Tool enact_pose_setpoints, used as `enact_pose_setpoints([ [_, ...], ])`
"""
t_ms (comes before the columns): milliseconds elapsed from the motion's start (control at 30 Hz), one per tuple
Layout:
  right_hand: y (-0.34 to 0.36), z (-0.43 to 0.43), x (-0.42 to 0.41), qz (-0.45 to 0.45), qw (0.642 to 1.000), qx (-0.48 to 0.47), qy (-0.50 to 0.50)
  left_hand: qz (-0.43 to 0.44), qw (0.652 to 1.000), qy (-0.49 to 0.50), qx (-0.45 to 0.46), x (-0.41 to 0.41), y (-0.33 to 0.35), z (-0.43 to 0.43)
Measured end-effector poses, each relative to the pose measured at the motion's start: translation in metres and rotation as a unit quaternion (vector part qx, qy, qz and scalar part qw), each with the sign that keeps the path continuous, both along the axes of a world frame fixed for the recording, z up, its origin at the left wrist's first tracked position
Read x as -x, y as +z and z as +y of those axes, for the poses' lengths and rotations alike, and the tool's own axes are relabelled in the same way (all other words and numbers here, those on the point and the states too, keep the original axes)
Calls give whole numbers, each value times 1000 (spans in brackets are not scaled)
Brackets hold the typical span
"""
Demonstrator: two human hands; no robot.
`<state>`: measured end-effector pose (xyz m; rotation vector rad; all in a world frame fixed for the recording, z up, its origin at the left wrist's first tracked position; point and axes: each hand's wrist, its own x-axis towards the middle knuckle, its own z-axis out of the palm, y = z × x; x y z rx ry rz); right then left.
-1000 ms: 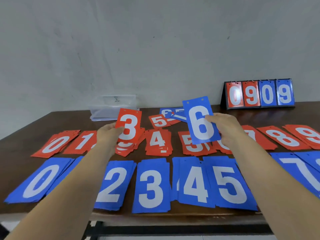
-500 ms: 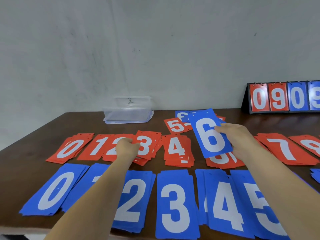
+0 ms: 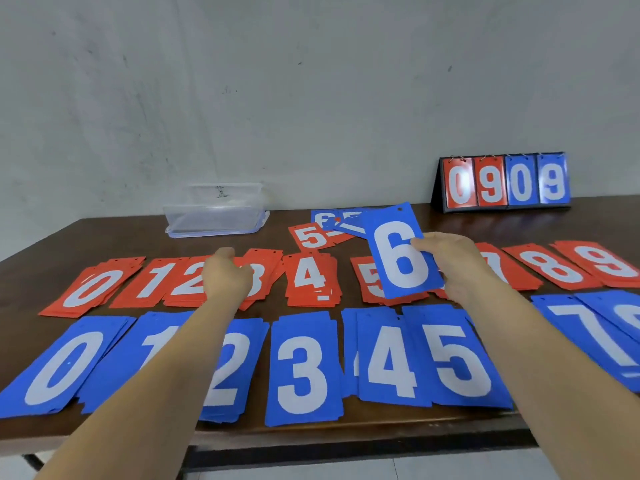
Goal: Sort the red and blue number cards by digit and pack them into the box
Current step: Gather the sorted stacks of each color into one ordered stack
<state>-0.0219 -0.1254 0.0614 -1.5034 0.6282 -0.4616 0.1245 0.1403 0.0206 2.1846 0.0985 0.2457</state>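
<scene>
My right hand pinches a blue 6 card by its right edge and holds it tilted above the red 5 pile. On the red 3 pile rests my left hand, fingers loosely bent, thumb lifted, hiding half the digit. Red piles run 0 to 9 in the far row. Blue piles 0 to 5 and a blue 7 fill the near row. The clear plastic box stands at the back left.
Loose unsorted cards, red and blue, lie at the back centre. A flip scoreboard reading 0909 stands at the back right. The brown table meets a grey wall behind; its front edge runs below the blue row.
My left hand lowered the red 3 card onto the red 3 pile and now lies on it. My right hand brought the blue 6 card slightly lower and nearer.
</scene>
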Motion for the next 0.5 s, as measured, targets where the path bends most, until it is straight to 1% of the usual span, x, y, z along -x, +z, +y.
enact_pose_setpoints([
  [133, 0, -18, 43, -2, 1000, 4, -22, -30, 995, -60, 70, 25, 8, -38],
  [200, 0, -31, 65, 5, 999, 10, -45, -33, 989, -89, 111, 43, 13, -62],
  [300, 0, -51, 96, 0, 997, 14, -76, -32, 978, -146, 145, 66, 15, -95],
  [367, -1, -67, 112, -4, 995, 23, -93, -29, 972, -177, 152, 80, 15, -115],
  [500, -2, -103, 133, 7, 990, 41, -133, -25, 967, -224, 117, 108, 9, -150],
])
